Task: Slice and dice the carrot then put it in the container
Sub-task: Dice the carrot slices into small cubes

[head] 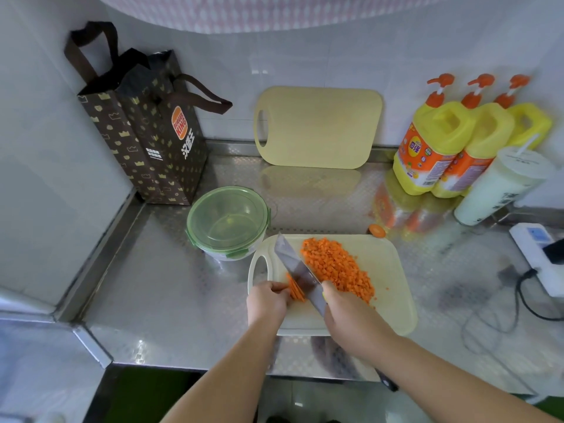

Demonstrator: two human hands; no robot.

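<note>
A pale cutting board point(393, 288) lies on the steel counter. On it sits a long heap of diced carrot point(335, 267). Left of the heap, a small bundle of carrot strips point(295, 289) is pinned under the fingertips of my left hand point(268, 300). My right hand point(348, 319) grips a broad knife point(297, 270), whose blade stands against the strips and points away to the upper left. A round clear container with a green lid point(229, 221) stands just beyond the board's left corner, lid on. A carrot end point(377, 230) lies behind the board.
A second cutting board point(317, 126) leans on the back wall. A brown paper bag point(143, 126) stands at back left. Yellow detergent bottles point(439, 141) and a white cup with a straw point(500, 187) crowd the back right. A power strip point(537, 254) with cable lies at right.
</note>
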